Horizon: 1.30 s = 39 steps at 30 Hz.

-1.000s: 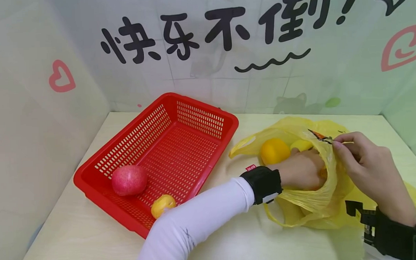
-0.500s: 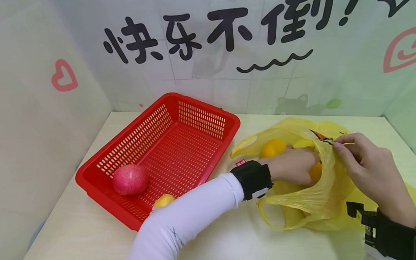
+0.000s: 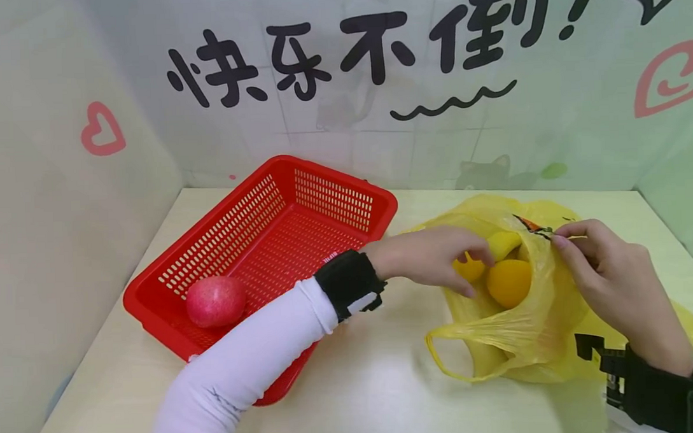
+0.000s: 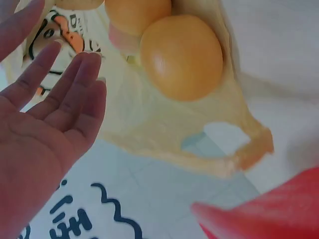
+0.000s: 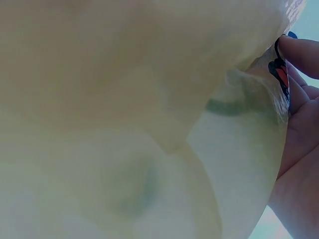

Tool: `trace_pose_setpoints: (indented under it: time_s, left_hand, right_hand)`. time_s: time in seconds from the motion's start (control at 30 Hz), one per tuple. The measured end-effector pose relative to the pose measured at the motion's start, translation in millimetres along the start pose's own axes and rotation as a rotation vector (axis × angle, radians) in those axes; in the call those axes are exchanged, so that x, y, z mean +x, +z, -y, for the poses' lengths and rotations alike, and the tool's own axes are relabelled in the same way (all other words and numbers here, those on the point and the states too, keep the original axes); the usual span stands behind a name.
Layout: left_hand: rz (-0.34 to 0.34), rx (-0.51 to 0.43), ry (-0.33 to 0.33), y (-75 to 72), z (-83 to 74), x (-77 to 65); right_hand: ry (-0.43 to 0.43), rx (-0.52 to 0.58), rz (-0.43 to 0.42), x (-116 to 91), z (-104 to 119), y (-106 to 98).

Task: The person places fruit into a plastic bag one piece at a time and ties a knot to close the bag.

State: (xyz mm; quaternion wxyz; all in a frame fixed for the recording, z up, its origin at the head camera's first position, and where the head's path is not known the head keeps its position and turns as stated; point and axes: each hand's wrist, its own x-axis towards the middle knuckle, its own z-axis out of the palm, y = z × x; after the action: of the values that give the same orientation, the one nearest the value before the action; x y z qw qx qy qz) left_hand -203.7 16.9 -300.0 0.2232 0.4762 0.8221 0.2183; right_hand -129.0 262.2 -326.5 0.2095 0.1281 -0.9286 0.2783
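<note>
A yellow plastic bag [image 3: 547, 324] lies with its mouth spread toward the left. Inside it I see an orange [image 3: 509, 284], a second orange [image 3: 468, 268] partly behind my fingers, and a yellow fruit [image 3: 503, 244] of unclear kind. My left hand [image 3: 434, 255] is at the bag's mouth, fingers loosely spread and holding nothing. The left wrist view shows that hand [image 4: 55, 109] beside a large orange [image 4: 182, 57], with a pinkish thing [image 4: 119, 40] deeper in. My right hand [image 3: 618, 283] pinches the bag's printed edge between thumb and finger.
A red perforated basket [image 3: 389, 205] stands left of the bag, holding a pinkish-red round fruit [image 3: 216, 301]. My left sleeve [image 3: 248, 347] crosses over its front part and hides some of it. A printed wall sheet [image 3: 350, 146] closes off the table's back.
My left hand has drawn back leftward out of the bag, uncovering the nearer orange. My sleeve now hides the yellow item in the basket's front corner. The right hand keeps its pinch.
</note>
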Motion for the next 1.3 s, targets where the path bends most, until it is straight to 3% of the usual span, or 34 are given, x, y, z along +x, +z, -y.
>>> trace_pose_setpoints:
  time_s: [0.23, 0.67, 0.83, 1.1, 1.3]
  left_hand:
    - [-0.093, -0.034, -0.095, -21.4, 10.2, -39.6]
    - [-0.226, -0.024, -0.229, -43.4, 36.1, -83.9]
    - [-0.261, 0.019, -0.308, -44.7, 54.6, -114.4]
    - [-0.311, 0.046, -0.494, -41.9, 86.7, -170.8]
    - [-0.265, -0.002, -0.603, -37.3, 101.2, -206.9]
  right_hand:
    - [-0.024, 0.001, -0.005, 4, 2, -3]
    - [0.004, 0.010, -0.002, 5, 1, -3]
    - [0.017, 0.008, -0.001, 3, 0, -5]
    - [0.003, 0.011, -0.009, 3, 1, -6]
    - [0.003, 0.015, -0.007, 1, 1, -4]
